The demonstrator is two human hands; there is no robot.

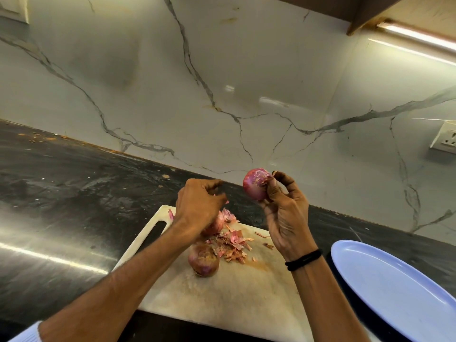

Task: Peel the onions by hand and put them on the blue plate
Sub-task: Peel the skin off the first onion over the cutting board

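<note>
Right hand (283,218) raised above the far edge of the cutting board (222,299), fingers and thumb curled round the held onion (255,183). Left hand (197,206) over the board's far left corner, fingers bunched together; whether they pinch anything cannot be told. Near onion (203,260) at the board's centre; far onion (214,227) half hidden beneath the left hand; loose skins (234,245) beside both. Blue plate (394,287) right of the board.

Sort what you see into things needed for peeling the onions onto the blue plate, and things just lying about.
For the job: held onion, near onion, far onion, cutting board, blue plate.
Just lying about: loose peelings, wall socket, strip light.
</note>
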